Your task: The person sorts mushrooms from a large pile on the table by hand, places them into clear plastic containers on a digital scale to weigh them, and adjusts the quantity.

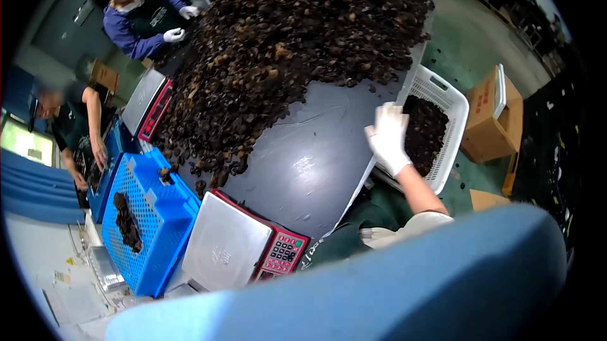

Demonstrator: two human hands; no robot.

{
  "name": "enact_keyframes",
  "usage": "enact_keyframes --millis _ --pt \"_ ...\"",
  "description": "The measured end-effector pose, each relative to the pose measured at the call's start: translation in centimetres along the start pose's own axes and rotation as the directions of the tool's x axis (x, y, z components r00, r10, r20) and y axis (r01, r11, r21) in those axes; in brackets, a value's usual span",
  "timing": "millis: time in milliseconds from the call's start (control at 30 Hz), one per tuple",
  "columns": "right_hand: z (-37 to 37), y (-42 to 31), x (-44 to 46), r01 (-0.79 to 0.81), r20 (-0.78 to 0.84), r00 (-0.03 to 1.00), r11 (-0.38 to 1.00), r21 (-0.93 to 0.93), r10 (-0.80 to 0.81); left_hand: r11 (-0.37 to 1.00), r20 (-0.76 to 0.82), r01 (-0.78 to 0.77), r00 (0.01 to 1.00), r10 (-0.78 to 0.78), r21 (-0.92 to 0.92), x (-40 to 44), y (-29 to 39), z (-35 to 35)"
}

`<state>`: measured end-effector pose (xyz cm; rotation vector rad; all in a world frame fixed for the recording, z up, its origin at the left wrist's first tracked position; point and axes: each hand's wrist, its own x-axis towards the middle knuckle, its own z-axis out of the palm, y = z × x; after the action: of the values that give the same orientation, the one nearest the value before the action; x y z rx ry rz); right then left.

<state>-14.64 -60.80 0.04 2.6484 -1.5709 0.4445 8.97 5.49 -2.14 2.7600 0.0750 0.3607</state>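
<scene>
My right hand (388,138), in a white glove, is over the left rim of a white slotted basket (458,108), beside the grey table top (310,157). Its fingers are stretched out, with nothing visible in them. Dark, clumpy brown-black pieces (427,127) lie inside the basket. A large heap of the same pieces (272,43) covers the far and left parts of the table. My left hand is not visible; pale cloth shows by my dark green apron (341,243).
A red-edged scale (227,243) and a blue crate (167,214) stand at the lower left. Another scale (144,104) is beyond. Two co-workers (142,15) (69,119) stand at the left. Cardboard boxes (490,119) are right of the basket. A blurred blue surface (354,284) crosses the bottom.
</scene>
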Motion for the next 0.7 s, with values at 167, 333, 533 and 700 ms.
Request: enact_keyframes --millis 167,333,533,700 --pt "2.8 -15.3 -6.9 0.599 -0.019 0.747 0.661 0.452 -0.664 0.999 0.014 -0.032 0.999 0.032 0.009 0.3 2.5 1.2" --pt "10.3 -20.5 -8.2 0.603 0.001 0.683 0.565 0.563 -0.730 0.997 0.005 -0.078 0.997 0.078 0.024 -0.9 5.0 1.6" --pt "3.8 -1.3 3.8 -0.132 0.343 0.935 0.987 0.096 0.092 0.988 -0.037 -0.154 0.987 0.153 -0.026 -6.3 10.2 0.2" --pt "8.2 17.0 4.6 -0.366 -0.160 0.931 0.841 -0.399 0.329 0.915 0.032 -0.318 0.941 0.336 -0.247 -9.9 20.5 0.1"
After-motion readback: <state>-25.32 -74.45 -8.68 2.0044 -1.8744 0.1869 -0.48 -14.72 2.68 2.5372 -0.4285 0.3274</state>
